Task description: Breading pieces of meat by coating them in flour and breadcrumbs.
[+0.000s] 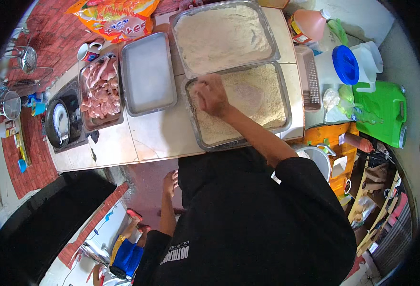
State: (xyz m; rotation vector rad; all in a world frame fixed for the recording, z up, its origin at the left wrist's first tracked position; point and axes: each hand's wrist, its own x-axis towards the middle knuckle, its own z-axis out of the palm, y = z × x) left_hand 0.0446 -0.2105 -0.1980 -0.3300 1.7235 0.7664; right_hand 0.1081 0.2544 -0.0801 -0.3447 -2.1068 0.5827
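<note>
My right hand (211,94) is over the left part of a metal tray of coarse crumbs (206,133), its fingers curled; whether anything is in them cannot be seen. A flat, crumb-coated piece (249,98) lies in the middle of this tray, beside my wrist. Past it stands a larger metal tray of pale flour (220,35). My left hand (172,181) hangs below the counter's front edge, partly turned away, away from the food. Left of the crumbs are a metal tray with a cloudy, pale content (147,73) and a metal tray of raw meat pieces (101,89).
A black pan (58,123) stands at the counter's left end, near a mug (87,52) and an orange bag (118,19). On the right are a plastic basket (308,78), a blue-lidded container (345,65) and a green jerrycan (383,111). Another person (127,254) is at lower left.
</note>
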